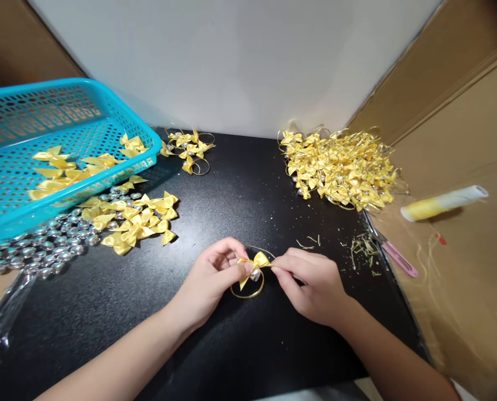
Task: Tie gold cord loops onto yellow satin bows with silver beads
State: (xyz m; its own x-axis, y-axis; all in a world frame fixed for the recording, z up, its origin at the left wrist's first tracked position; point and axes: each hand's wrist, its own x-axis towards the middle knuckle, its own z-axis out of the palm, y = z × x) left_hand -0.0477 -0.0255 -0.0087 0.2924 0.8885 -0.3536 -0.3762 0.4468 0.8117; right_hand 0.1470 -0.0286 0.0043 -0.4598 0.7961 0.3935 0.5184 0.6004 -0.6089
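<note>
Low over the black tabletop (215, 351), a yellow ribbon bow (260, 259) with a silver bell-like bead (255, 274) and a gold cord loop (248, 295) is held between both hands. My left hand (219, 275) pinches the bow's left side between thumb and fingers. On the other side, my right hand (310, 281) is closed, its thumb and index fingertip gripping the bow's right tail or a cord end there. Which of the two it grips, I cannot tell.
A blue plastic basket (127, 111) with yellow bows stands left. Loose bows (139, 223) and silver beads (43, 250) lie before it. Behind are a few looped bows (190, 146); a large pile (340, 167) sits back right, near cord scraps (365, 248), a pink-handled cutter (398, 259) and a tube (444, 203).
</note>
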